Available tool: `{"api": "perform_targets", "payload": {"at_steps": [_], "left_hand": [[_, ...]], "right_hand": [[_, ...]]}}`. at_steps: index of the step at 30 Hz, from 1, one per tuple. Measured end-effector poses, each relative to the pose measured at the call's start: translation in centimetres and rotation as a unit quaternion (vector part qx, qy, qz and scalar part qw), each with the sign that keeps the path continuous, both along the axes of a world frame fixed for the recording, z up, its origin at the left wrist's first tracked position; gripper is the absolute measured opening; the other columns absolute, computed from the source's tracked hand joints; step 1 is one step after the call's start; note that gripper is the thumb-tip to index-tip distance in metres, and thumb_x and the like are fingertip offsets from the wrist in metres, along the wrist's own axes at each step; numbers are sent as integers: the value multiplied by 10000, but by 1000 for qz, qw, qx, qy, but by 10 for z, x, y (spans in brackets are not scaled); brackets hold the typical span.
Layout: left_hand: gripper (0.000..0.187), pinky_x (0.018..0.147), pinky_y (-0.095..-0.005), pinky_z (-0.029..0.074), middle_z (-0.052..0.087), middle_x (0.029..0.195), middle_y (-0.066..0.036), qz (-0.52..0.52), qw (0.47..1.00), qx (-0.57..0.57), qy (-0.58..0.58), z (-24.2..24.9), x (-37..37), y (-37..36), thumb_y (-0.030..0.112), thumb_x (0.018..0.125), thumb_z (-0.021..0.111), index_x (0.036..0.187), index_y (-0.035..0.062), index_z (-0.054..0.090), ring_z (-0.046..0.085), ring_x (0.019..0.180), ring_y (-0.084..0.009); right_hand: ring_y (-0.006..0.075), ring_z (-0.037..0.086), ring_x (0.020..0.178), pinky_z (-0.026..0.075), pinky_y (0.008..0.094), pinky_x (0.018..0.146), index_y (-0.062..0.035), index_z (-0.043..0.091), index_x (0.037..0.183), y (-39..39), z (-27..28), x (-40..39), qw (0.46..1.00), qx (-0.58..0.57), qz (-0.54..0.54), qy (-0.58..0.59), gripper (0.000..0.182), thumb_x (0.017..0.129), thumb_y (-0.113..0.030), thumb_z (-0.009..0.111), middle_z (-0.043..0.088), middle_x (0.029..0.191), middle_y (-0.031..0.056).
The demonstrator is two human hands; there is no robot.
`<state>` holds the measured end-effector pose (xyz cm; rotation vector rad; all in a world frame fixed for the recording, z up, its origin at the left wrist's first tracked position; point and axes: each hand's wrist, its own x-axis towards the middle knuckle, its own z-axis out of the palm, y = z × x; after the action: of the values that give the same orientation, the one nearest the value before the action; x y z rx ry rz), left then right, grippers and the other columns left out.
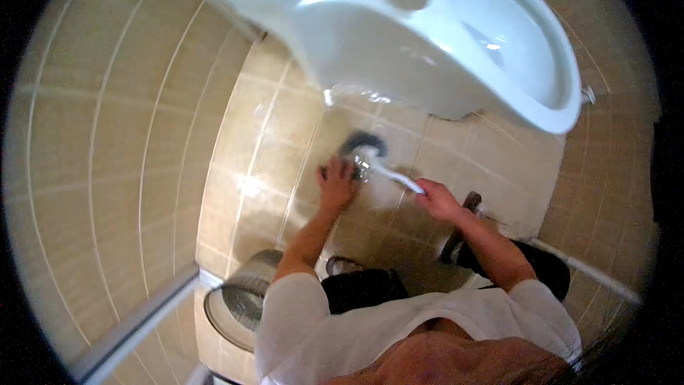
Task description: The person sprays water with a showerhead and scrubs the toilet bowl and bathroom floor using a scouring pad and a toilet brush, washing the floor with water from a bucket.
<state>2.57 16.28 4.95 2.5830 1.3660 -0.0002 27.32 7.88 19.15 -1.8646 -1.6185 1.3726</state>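
My right hand is closed around the white handle of a toilet brush. The brush's dark, curved head is blurred, low over the wet tiles in front of the toilet. Beside the head, my left hand reaches down with its fingers bent over something dark. A shiny, clear-looking patch shows between that hand and the brush, but I cannot make out what it is. Both forearms stretch forward from white short sleeves.
Ahead stands a white toilet with its bowl to the right. The tiled floor shines with water. By my left arm is a metal bin. Tiled walls enclose the space, and dark shoe straps show by my right knee.
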Motion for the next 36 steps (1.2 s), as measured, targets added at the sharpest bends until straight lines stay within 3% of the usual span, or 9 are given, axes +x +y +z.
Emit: {"api": "perform_targets", "payload": {"at_steps": [3,5,6,8,15,21,28,32,36], "left_hand": [[362,921,-512,239,487,1114,-110,-29,991,-131,0,21,21,7,323,763,464,1077,150,516,418,1075,-288],[302,879,-460,271,532,1049,-69,129,925,-212,-287,31,-3,39,306,737,511,962,107,543,462,996,-283],[373,901,-483,236,470,1148,-105,90,982,-101,-134,70,-16,55,297,739,511,1055,99,503,379,1118,-284],[572,917,-513,222,222,1324,-183,211,976,-20,58,26,-60,67,303,762,496,1277,148,302,194,1235,-321],[485,779,-477,398,379,1157,-231,188,981,-31,41,20,-87,41,202,703,534,1162,84,433,393,1012,-399],[452,840,-454,368,454,1050,-267,121,989,-81,30,36,-81,57,214,648,580,1068,78,486,452,966,-364],[598,982,-420,234,226,1274,-309,240,966,-57,-76,137,-81,58,286,755,542,1255,47,315,246,1175,-418],[541,984,-401,242,251,1309,-207,288,951,41,-101,256,-129,32,186,751,569,1235,77,353,269,1185,-370],[399,906,-378,331,393,1205,-192,414,892,110,-146,282,-226,-46,126,773,522,1158,62,439,393,1099,-323]], "right_hand": [[281,547,765,434,378,667,-65,499,1022,7,4,-1,992,61,70,-90,248,807,-188,492,556,854,136],[314,535,828,437,403,699,-83,482,1059,18,37,3,989,38,120,-84,273,826,-224,472,550,899,134],[314,535,828,437,403,699,-83,482,1059,20,46,9,989,44,104,-90,273,826,-224,472,550,899,134],[321,539,842,441,425,725,-150,461,1135,27,63,20,981,76,149,-99,323,836,-272,456,562,926,130],[254,567,776,464,385,681,-122,489,1106,34,153,89,967,161,119,-157,301,843,-263,454,578,914,97],[287,562,829,449,388,713,-90,475,1129,12,228,132,977,158,28,-138,328,841,-247,455,580,914,136],[315,552,792,437,386,700,-79,484,1103,42,188,110,970,158,126,-134,308,842,-239,453,575,874,146],[335,541,799,430,410,708,-79,484,1097,70,170,102,963,110,199,-147,312,845,-257,440,567,892,160],[341,543,781,430,418,700,-84,483,1101,95,128,70,936,118,280,-178,314,839,-255,447,569,872,168]]}}
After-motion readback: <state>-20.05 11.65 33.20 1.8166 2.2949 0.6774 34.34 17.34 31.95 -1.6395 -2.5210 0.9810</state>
